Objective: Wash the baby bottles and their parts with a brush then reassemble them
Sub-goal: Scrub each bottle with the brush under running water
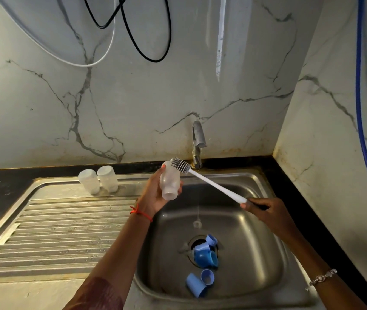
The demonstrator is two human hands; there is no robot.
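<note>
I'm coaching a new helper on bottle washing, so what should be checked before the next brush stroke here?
1. Bottle secure: ok, the left hand grips the bottle round its body.
2. Brush secure: ok, the right hand grips the brush at its handle end.
3. Bristles inside bottle: not ok, they lie against its outside, at the far end.
4. Water running: ok, a thin stream falls from the tap, beside the bottle.
5. Soap on bristles: cannot tell.
6. Drain free: not ok, blue parts lie over it in the sink.
</note>
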